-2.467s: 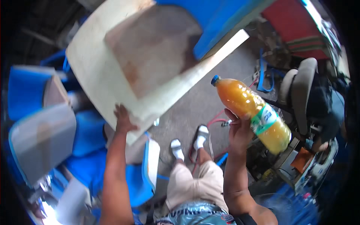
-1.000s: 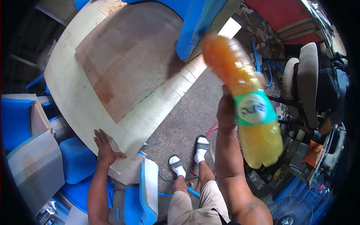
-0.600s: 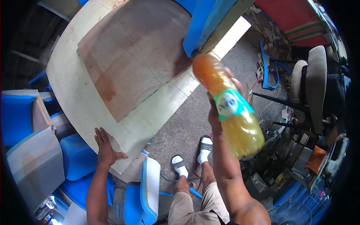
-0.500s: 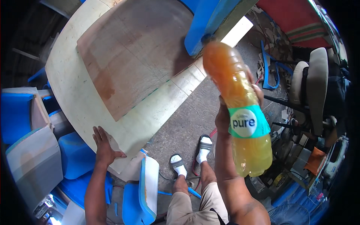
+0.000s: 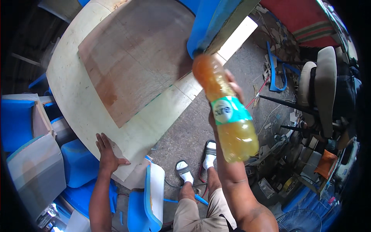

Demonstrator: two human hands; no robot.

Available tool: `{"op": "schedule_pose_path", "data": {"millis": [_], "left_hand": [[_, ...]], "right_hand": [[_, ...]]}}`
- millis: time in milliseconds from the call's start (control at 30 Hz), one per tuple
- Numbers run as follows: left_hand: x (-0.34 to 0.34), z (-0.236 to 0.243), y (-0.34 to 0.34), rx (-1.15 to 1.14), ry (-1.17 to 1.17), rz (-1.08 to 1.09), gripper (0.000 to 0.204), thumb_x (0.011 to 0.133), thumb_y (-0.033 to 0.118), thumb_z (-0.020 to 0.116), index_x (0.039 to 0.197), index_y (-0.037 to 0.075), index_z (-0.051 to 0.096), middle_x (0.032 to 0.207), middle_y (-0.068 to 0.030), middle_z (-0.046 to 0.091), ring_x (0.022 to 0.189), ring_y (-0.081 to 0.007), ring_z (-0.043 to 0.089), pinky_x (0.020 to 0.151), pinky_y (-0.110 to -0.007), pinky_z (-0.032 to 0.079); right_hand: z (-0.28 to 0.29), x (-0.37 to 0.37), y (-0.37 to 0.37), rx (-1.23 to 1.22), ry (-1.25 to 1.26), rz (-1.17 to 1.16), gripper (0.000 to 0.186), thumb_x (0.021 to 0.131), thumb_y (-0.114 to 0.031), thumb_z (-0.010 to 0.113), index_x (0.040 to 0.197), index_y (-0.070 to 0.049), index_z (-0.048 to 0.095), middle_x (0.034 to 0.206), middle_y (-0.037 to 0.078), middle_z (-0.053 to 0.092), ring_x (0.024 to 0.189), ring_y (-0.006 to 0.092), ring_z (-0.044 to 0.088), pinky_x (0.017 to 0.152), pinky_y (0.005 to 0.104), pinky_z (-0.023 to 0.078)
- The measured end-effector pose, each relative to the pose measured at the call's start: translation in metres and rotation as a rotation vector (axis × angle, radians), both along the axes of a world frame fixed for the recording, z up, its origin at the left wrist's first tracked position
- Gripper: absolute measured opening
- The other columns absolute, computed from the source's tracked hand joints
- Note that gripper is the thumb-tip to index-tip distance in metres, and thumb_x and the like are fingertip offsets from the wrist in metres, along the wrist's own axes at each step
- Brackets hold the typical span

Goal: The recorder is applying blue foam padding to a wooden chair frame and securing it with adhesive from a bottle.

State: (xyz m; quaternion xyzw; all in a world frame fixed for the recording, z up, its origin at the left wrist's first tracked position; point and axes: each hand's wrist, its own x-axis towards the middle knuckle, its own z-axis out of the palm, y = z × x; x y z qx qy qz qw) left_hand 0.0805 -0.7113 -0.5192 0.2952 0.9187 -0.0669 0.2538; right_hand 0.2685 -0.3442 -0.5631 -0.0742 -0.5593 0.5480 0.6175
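Observation:
A clear plastic bottle [image 5: 236, 141] with a teal label holds yellowish liquid that looks orange toward its far end. My right hand [image 5: 234, 86] is wrapped round it from behind, and much of that hand is hidden by the bottle. It is tilted, base toward me, far end beside the lower end of a blue upright piece [image 5: 214, 23]; whether they touch I cannot tell. On the near corner of a pale board [image 5: 150, 127] my left hand [image 5: 109, 157] lies with its fingers stretched out and thumb apart. A brown sheet [image 5: 135, 58] covers the board's middle.
Blue and white padded pieces [image 5: 79, 160] crowd the left, and another padded piece [image 5: 156, 189] stands near my legs. To the right are a chair [image 5: 325, 91], blue strips [image 5: 276, 73] and scraps on the concrete floor [image 5: 185, 131]. A fan [image 5: 299, 220] sits at lower right.
My right hand has moved the bottle leftward and away from me, and its label has turned. The left hand has stayed on the board in nearly the same place.

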Motion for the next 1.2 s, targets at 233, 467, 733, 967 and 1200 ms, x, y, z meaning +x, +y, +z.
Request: {"op": "schedule_pose_path", "data": {"millis": [233, 467, 733, 967, 1200], "left_hand": [[0.002, -0.002, -0.002, -0.017, -0.045, 0.055, 0.161, 0.033, 0.046, 0.093, 0.146, -0.01, -0.007, 0.153, -0.0347, -0.006, 0.144, -0.0467, -0.001, 0.12, -0.049, 0.009], [-0.001, -0.006, -0.01, -0.01, -0.046, 0.047, 0.164, 0.032, 0.047, 0.093, 0.145, -0.01, -0.01, 0.153, -0.0347, -0.007, 0.144, -0.0458, -0.004, 0.119, -0.051, 0.005], [0.0, -0.006, -0.007, 0.022, -0.044, 0.02, 0.163, 0.033, 0.047, 0.093, 0.144, -0.013, -0.01, 0.152, -0.037, -0.005, 0.145, -0.0453, -0.002, 0.119, -0.051, 0.005], [-0.002, -0.008, -0.015, 0.011, -0.003, -0.016, 0.162, 0.035, 0.047, 0.093, 0.144, -0.013, -0.011, 0.151, -0.0373, -0.004, 0.145, -0.0454, -0.002, 0.119, -0.052, 0.005], [0.001, -0.001, -0.002, -0.005, -0.052, 0.039, 0.162, 0.035, 0.045, 0.094, 0.147, -0.007, -0.011, 0.154, -0.0328, -0.008, 0.145, -0.0453, -0.003, 0.119, -0.051, 0.007]], "right_hand": [[0.051, 0.02, 0.01, -0.168, 0.26, 0.311, 0.058, 0.085, -0.003, 0.069, 0.136, -0.01, 0.041, 0.142, 0.021, 0.042, 0.128, 0.0329, 0.047, 0.103, 0.0418, 0.045], [0.143, 0.028, 0.028, -0.032, 0.101, 0.017, 0.044, 0.092, -0.018, 0.059, 0.134, -0.013, 0.047, 0.141, 0.025, 0.041, 0.124, 0.0384, 0.049, 0.093, 0.0472, 0.053], [0.062, 0.017, 0.002, -0.126, -0.231, -0.058, 0.062, 0.077, -0.004, 0.078, 0.13, -0.007, 0.045, 0.137, 0.015, 0.049, 0.128, 0.0264, 0.047, 0.107, 0.0394, 0.04], [0.157, 0.019, 0.048, 0.067, -0.064, -0.194, 0.054, 0.088, -0.012, 0.065, 0.135, -0.007, 0.039, 0.132, 0.022, 0.05, 0.118, 0.0317, 0.055, 0.093, 0.0389, 0.054], [0.073, 0.009, 0.013, 0.02, -0.018, -0.118, 0.072, 0.075, 0.004, 0.075, 0.135, -0.016, 0.041, 0.142, 0.027, 0.038, 0.13, 0.038, 0.044, 0.099, 0.0463, 0.05]]}}
